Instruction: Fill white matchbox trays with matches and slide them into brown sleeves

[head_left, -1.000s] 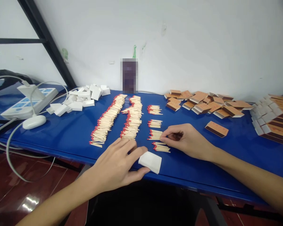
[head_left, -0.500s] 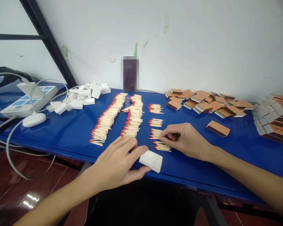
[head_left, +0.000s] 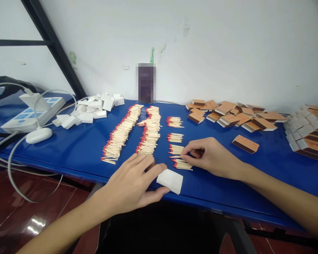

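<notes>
Near the table's front edge, my left hand [head_left: 137, 181] holds a white matchbox tray [head_left: 170, 181] between thumb and forefinger, its other fingers resting by the end of a long row of matches [head_left: 148, 135]. My right hand [head_left: 210, 157] is closed in a pinch on the tail of a match [head_left: 175, 156], whose red head points left. That match lies between two small bundles, an upper one [head_left: 176, 149] and a lower one [head_left: 182, 164]. Two more small bundles of matches [head_left: 175, 137] are lined up farther back.
Another long match row [head_left: 122, 134] lies left. White trays [head_left: 87, 109] are heaped at back left beside a power strip [head_left: 34, 113] with cables. Orange matchbox sleeves [head_left: 233, 113] are piled at back right, one sleeve [head_left: 245, 144] apart. Stacked matchboxes [head_left: 310, 130] stand far right.
My right hand has shifted slightly to the right, sliding the pinched match a little away from the bundle above it. My left hand and the tray have stayed put.
</notes>
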A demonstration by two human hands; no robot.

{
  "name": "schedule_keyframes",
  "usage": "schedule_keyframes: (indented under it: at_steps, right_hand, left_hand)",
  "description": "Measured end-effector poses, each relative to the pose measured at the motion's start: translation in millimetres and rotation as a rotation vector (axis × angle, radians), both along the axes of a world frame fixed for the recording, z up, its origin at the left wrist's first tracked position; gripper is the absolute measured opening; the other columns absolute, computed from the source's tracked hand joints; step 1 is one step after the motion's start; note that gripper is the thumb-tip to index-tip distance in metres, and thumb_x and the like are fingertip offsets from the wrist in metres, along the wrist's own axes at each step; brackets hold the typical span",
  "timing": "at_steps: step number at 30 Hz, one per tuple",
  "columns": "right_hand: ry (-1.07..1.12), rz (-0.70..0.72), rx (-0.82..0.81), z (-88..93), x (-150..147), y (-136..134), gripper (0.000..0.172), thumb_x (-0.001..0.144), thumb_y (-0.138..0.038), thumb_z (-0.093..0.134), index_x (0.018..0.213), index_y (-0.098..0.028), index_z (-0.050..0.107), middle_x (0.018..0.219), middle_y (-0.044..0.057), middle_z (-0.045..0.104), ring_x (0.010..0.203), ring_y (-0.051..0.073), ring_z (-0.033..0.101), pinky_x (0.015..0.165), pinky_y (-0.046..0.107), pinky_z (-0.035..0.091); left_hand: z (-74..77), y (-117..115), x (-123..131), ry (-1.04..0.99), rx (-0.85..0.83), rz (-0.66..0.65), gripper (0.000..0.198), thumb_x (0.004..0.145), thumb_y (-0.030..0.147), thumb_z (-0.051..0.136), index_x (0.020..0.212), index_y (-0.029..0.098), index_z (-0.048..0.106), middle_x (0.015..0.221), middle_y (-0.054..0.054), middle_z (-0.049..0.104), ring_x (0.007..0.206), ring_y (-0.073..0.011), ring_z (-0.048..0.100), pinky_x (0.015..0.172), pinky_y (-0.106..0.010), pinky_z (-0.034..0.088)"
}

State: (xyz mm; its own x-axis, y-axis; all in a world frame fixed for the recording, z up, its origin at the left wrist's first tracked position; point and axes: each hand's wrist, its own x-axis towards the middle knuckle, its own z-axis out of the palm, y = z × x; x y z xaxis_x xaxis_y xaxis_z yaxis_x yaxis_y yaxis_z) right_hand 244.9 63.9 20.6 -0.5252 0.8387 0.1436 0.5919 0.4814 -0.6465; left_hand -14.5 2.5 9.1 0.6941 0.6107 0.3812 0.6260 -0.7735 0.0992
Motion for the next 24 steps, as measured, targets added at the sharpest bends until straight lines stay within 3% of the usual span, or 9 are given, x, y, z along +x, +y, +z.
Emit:
schedule_keyframes:
  at_steps: [6, 16, 24]
  right_hand:
    - [0.024, 0.007, -0.06, 1.3, 3.0, -0.6, 0.023, 0.084, -0.037, 0.065, 0.075, -0.018, 0.073, 0.054, -0.004, 0.042, 0.051, 0.009, 0.034, 0.047, 0.025, 0.03]
    - [0.011, -0.034, 0.074, -2.8, -2.9, 1.6, 0.025, 0.087, -0.038, 0.062, 0.079, -0.019, 0.076, 0.053, -0.003, 0.047, 0.049, 0.01, 0.037, 0.047, 0.025, 0.031]
    - [-0.003, -0.02, 0.041, -2.3, -2.3, 2.0, 0.022, 0.086, -0.035, 0.063, 0.078, -0.018, 0.075, 0.054, -0.004, 0.045, 0.05, 0.009, 0.036, 0.047, 0.025, 0.03]
  left_hand:
    - [0.3, -0.3, 0.3, 0.006, 0.007, -0.001, 0.031, 0.096, 0.04, 0.055, 0.119, 0.019, 0.058, 0.093, -0.005, 0.057, 0.091, -0.0227, 0.057, 0.081, -0.035, 0.046]
    - [-1.2, 0.0, -0.6, -0.008, 0.007, -0.007, 0.031, 0.097, 0.042, 0.053, 0.117, 0.019, 0.057, 0.093, -0.005, 0.055, 0.09, -0.0227, 0.055, 0.08, -0.035, 0.045]
    - [-0.9, 0.2, 0.0, -0.008, 0.004, -0.01, 0.031, 0.097, 0.042, 0.052, 0.118, 0.019, 0.057, 0.093, -0.005, 0.054, 0.09, -0.0227, 0.054, 0.08, -0.034, 0.043]
